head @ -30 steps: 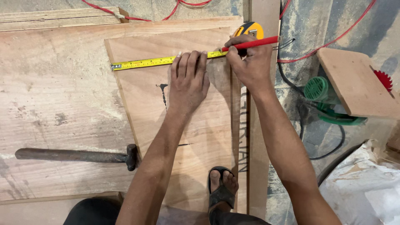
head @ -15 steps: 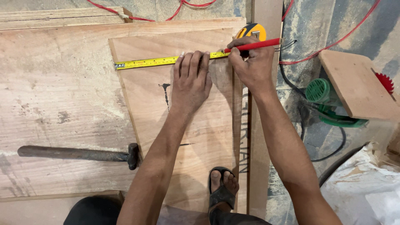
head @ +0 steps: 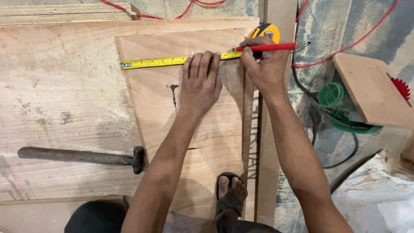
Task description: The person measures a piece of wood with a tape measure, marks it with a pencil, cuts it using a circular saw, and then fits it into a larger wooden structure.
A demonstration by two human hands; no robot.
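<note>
**A:** What am I looking at from up here?

**B:** I see my left hand [head: 200, 84] lying flat on a thin wooden board [head: 194, 129]. The fingers are spread and press the yellow tape measure [head: 172, 61] down onto the board. The hand is open, not wrapped around anything.

**A:** And the other one?

**B:** My right hand [head: 264, 64] is closed on a red pencil [head: 269, 46]. The tip sits at the tape, near the board's right edge. The yellow tape case [head: 265, 31] peeks out just behind that hand.

**A:** How will the tape behave?

**B:** I think it is light, thin and springy, so it may slide or pull back if I let go. Pressing it flat from above seems the best hold. The board looks stiff and flat. My foot in a sandal [head: 230, 196] rests on its near end.

**A:** Anything else close by?

**B:** A hammer [head: 86, 156] lies to the left, its head touching the board's edge.
</note>
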